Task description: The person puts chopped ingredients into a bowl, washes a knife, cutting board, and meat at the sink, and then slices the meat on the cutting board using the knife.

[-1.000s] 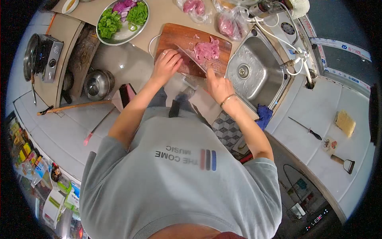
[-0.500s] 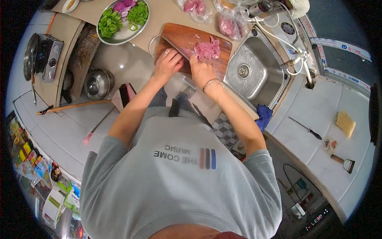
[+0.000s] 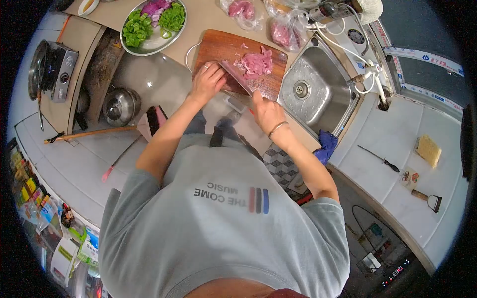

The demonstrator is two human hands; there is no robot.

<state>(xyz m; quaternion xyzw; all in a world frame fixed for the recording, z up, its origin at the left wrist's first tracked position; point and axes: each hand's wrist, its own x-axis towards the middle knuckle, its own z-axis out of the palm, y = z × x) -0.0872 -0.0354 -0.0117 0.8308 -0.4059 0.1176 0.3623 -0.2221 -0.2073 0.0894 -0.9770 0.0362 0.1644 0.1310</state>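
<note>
A wooden cutting board (image 3: pixel 217 41) lies on the counter with a heap of sliced raw meat (image 3: pixel 258 63) on it. My right hand (image 3: pixel 269 116) grips the handle of a kitchen knife (image 3: pixel 235 76) just off the board's near edge. The broad blade slants up and left across the board, its far end close to the fingertips of my left hand (image 3: pixel 208 81). Those fingers are curled together and pressed down on the board's near left part. Whatever lies beneath them is hidden.
Left of the board stands a metal plate (image 3: pixel 154 50) of chopped green and purple vegetables. Bagged meat (image 3: pixel 282 35) sits behind it. A steel sink (image 3: pixel 318 94) is to the right. A sharpening rod (image 3: pixel 380 159) and a peeler (image 3: pixel 428 200) lie on the tiled ledge.
My right hand has drawn back toward my body and to the right with the knife. The blade now lies lower and nearer me. My left hand stays almost in place.
</note>
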